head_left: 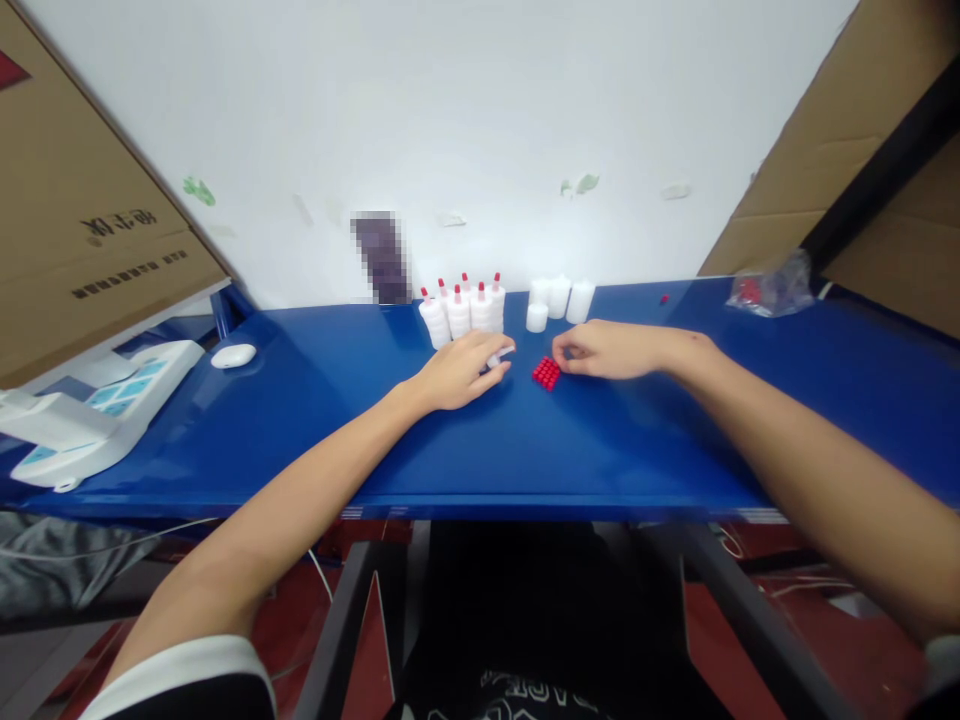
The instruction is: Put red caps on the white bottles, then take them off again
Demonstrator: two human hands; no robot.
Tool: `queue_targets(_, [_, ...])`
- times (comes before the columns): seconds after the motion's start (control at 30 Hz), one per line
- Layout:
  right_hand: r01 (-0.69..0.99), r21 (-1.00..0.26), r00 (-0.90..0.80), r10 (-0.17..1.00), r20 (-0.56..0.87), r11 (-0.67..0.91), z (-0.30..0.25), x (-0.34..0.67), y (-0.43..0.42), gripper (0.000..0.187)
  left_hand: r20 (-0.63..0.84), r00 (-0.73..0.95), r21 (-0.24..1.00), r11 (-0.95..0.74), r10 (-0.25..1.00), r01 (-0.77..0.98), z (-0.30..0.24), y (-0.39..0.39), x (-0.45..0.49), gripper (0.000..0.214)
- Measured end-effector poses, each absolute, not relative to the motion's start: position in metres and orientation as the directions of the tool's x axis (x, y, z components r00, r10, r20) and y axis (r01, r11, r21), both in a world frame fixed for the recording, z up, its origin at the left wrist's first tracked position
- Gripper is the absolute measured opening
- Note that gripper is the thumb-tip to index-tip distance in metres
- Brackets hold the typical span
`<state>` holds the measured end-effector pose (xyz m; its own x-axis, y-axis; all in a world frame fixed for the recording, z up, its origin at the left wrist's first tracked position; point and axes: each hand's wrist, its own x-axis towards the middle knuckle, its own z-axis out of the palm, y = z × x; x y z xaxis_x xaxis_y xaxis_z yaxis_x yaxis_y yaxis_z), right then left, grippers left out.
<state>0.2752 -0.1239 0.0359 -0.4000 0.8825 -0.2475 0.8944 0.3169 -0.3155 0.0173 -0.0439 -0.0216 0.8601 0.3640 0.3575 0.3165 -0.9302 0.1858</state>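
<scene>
My left hand [461, 372] is closed around a small white nozzle top [501, 355], its tip pointing right. Just behind that hand stands a group of white squeeze bottles [459, 312] with red tips. My right hand [596, 350] is curled, its fingertips at the right edge of a tight block of small red caps [546, 374]. Whether a cap is between those fingers is too small to tell. Beyond my right hand, several white bottles [559, 297] without red tips stand near the wall, with a short white piece [536, 318] in front of them.
On the blue table [465, 460] at left are a white device with blue panels [124, 400] and a white rounded case [233, 356]. A clear bag with red pieces [772, 288] lies far right, a loose red cap [664, 299] left of it. Cardboard [97, 180] flanks the table.
</scene>
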Motion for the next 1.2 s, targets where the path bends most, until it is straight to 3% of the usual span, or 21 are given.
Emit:
queue_targets(0.97, [0.915, -0.262, -0.36, 0.914, -0.184, 0.308, 0.033, 0.278, -0.12, 0.01, 0.336, 0.867, 0.171, -0.929, 0.368, 0.328, -0.023, -0.043, 0.017, 0.038])
queue_targets(1.03, [0.922, -0.202, -0.356, 0.928, -0.107, 0.331, 0.034, 0.276, -0.121, 0.012, 0.34, 0.869, 0.137, -0.933, 0.359, 0.332, -0.022, -0.044, 0.017, 0.037])
queue_targets(1.1, [0.916, -0.145, -0.368, 0.927, 0.068, 0.374, 0.035, 0.272, -0.124, 0.017, 0.359, 0.866, 0.074, -0.935, 0.349, 0.346, -0.02, -0.047, 0.019, 0.038])
queue_targets(1.2, [0.854, -0.179, -0.428, 0.854, 0.294, 0.489, 0.033, 0.259, -0.129, 0.026, 0.413, 0.834, 0.013, -0.918, 0.366, 0.397, -0.018, -0.051, 0.022, 0.043])
